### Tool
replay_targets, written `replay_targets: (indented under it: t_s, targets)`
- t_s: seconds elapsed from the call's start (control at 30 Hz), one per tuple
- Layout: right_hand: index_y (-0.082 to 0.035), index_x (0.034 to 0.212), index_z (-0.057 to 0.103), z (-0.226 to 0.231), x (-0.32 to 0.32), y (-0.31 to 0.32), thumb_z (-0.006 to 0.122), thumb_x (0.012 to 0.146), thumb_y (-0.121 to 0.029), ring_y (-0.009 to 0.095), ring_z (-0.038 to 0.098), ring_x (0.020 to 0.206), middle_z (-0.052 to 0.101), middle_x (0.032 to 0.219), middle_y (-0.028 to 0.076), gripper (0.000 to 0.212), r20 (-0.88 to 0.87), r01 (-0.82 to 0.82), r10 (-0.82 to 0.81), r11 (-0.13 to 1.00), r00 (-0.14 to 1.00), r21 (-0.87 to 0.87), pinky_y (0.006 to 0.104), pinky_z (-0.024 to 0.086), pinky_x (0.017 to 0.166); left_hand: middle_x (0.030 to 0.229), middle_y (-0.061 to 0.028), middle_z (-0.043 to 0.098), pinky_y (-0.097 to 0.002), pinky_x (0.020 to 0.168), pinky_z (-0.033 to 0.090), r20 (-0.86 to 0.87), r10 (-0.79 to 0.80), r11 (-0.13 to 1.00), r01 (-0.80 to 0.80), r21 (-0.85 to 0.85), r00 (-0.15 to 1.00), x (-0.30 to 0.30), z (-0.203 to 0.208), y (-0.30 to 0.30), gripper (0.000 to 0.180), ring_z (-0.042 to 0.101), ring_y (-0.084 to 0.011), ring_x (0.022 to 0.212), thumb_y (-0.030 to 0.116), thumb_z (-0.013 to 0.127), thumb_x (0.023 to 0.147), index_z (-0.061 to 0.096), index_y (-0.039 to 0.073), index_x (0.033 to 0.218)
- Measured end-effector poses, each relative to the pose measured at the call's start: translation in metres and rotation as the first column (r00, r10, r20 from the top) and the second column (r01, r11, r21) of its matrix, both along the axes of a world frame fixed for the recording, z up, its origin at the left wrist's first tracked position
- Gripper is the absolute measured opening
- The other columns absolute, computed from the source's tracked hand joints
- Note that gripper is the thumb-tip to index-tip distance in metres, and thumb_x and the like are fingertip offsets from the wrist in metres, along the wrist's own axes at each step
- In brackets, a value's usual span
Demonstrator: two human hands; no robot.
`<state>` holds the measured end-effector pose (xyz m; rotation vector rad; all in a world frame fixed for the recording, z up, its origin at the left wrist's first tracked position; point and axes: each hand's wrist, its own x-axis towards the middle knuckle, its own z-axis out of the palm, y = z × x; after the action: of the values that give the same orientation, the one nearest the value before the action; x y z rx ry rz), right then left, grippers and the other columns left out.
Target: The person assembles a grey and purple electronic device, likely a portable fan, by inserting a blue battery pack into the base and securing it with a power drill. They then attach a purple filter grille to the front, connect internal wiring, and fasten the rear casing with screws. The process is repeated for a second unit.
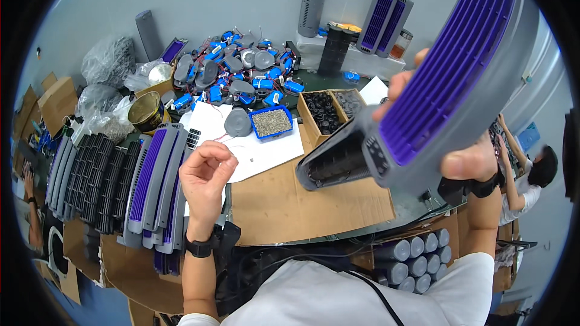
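My right hand grips a grey tower fan housing with a purple slatted front, raised at a tilt over the right of the bench. At its lower end, a grey shell with a dark hollow inside reaches toward the cardboard. My left hand hovers by the white paper, thumb and fingertips pinched together; anything between them is too small to make out. Close to it are a round grey cap and a blue tray of small metal screws. One tiny piece lies on the paper.
A cardboard sheet covers the bench front. Purple and grey housings stack at left beside black grilles. Blue battery packs pile behind. A wooden box holds black parts. Grey cylinders fill a carton. Another person works at right.
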<state>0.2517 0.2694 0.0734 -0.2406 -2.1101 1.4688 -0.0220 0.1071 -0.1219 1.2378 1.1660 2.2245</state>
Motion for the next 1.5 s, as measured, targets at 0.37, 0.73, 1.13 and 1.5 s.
replay_targets:
  t_s: [0.37,0.73,1.13,1.5]
  targets:
    - [0.005,0.116,0.054,-0.009,0.031,0.082,0.078,0.075,-0.014,0.022,0.064,0.094,0.063,0.109,0.016,0.051,-0.123,0.472,-0.456,0.84,0.882,0.268,0.0343,0.053,0.085,0.089,-0.0039,0.061,-0.0236,0.073,0.045,0.048,0.039,0.997,-0.036,-0.064,0.998,-0.007,-0.005,-0.007,0.008,0.057,-0.01,0.079,-0.004,0.066,0.085,0.062,0.001,0.09]
    - [-0.001,0.137,0.042,-0.009,-0.063,0.04,0.074,0.079,-0.018,0.031,0.062,0.112,0.058,0.125,0.02,0.068,-0.043,-0.058,0.068,0.978,0.997,0.201,0.0445,0.051,0.098,0.091,-0.0041,0.061,-0.0231,0.073,0.047,0.012,0.024,0.998,-0.024,-0.064,1.0,-0.005,-0.007,-0.014,0.01,0.058,-0.0098,0.081,-0.008,0.064,0.084,0.062,0.0,0.09]
    - [0.006,0.121,0.049,-0.01,-0.016,0.042,0.083,0.075,-0.011,0.018,0.067,0.091,0.065,0.101,0.014,0.06,-0.109,0.206,-0.179,0.92,0.978,0.333,0.0307,0.058,0.076,0.099,-0.0059,0.062,-0.0268,0.084,0.046,-0.246,0.13,0.985,-0.153,-0.075,0.96,0.001,0.024,-0.003,0.022,0.06,-0.0146,0.094,-0.004,0.071,0.078,0.064,0.0,0.098]
    - [0.009,0.12,0.048,-0.031,-0.118,-0.016,0.094,0.063,-0.026,0.018,0.065,0.093,0.063,0.103,0.015,0.081,-0.12,0.004,0.014,0.989,0.993,0.15,0.0304,0.055,0.079,0.149,-0.0203,0.039,-0.0398,0.116,0.027,-0.533,-0.452,0.867,0.213,-0.45,0.715,-0.011,0.063,0.007,0.12,0.038,-0.0278,0.14,0.024,0.09,0.062,0.017,-0.001,0.154]
